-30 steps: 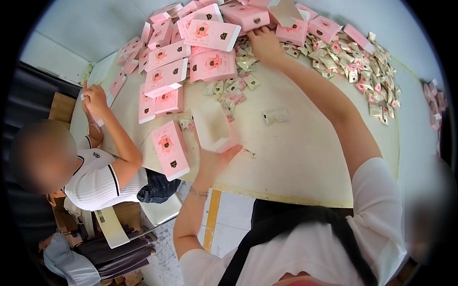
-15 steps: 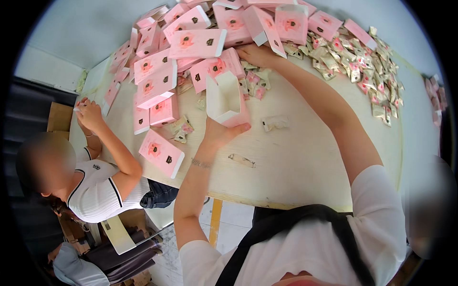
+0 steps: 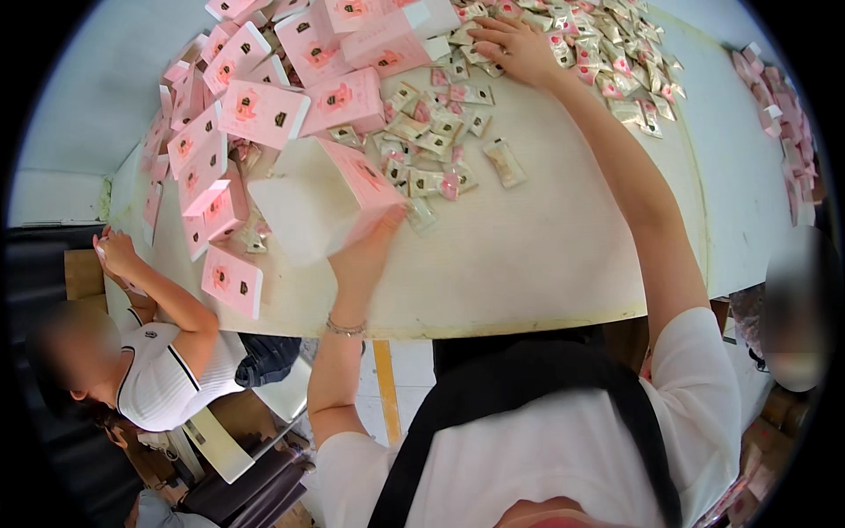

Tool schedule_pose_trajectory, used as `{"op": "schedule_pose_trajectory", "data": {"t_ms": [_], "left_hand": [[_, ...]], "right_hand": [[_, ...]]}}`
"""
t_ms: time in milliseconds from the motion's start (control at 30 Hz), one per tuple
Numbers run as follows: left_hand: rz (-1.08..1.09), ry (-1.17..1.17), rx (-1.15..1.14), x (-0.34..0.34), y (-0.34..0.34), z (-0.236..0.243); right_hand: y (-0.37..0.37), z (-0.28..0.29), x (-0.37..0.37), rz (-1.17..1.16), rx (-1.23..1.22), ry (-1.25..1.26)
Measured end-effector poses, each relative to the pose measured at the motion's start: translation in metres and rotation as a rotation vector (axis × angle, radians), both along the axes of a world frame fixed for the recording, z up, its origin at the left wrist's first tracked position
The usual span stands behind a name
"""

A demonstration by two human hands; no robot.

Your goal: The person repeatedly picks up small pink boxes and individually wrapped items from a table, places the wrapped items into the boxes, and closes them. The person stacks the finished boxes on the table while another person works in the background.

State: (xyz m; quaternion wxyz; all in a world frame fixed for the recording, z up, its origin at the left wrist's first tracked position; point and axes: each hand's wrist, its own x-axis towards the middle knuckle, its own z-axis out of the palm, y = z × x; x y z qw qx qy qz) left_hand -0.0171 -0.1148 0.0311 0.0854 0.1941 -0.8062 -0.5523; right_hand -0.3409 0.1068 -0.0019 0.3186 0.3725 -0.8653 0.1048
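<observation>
My left hand [image 3: 363, 251] grips an open pink carton [image 3: 361, 172] by its lower side. The carton is tilted, and its pale side and flap face me. At the far side of the table my right hand [image 3: 518, 48] rests on the near edge of a large heap of small wrapped sachets [image 3: 607, 57], fingers spread. A smaller cluster of gold and pink sachets [image 3: 429, 136] lies between the carton and that hand. Apart from them lies a single sachet [image 3: 503, 163]; a clear one [image 3: 421, 214] touches the area by my left fingers.
Pink cartons [image 3: 264, 110] are piled at the far left, some with flaps up. One carton [image 3: 231, 280] lies near the table's [image 3: 528, 264] left front edge. A co-worker [image 3: 172, 356] sits at the left, hands raised. More pink cartons [image 3: 783, 132] stand along the far right.
My right hand has come away from the piled cartons onto the sachets. The carton in my left hand has tipped over and shifted left. More sachets show in the middle. The view has turned.
</observation>
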Motion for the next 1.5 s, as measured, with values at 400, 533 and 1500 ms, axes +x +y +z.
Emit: {"op": "schedule_pose_trajectory", "data": {"t_ms": [400, 533, 1500], "left_hand": [[-0.019, 0.059, -0.174, -0.001, 0.036, -0.015], [-0.192, 0.079, -0.073, 0.054, 0.027, -0.025], [0.16, 0.585, -0.175, 0.09, 0.066, -0.042]], "right_hand": [[0.066, 0.014, 0.155, 0.302, -0.208, -0.355], [0.117, 0.007, 0.211, 0.294, -0.162, -0.501], [0.097, 0.018, 0.233, 0.354, -0.252, -0.657]]}}
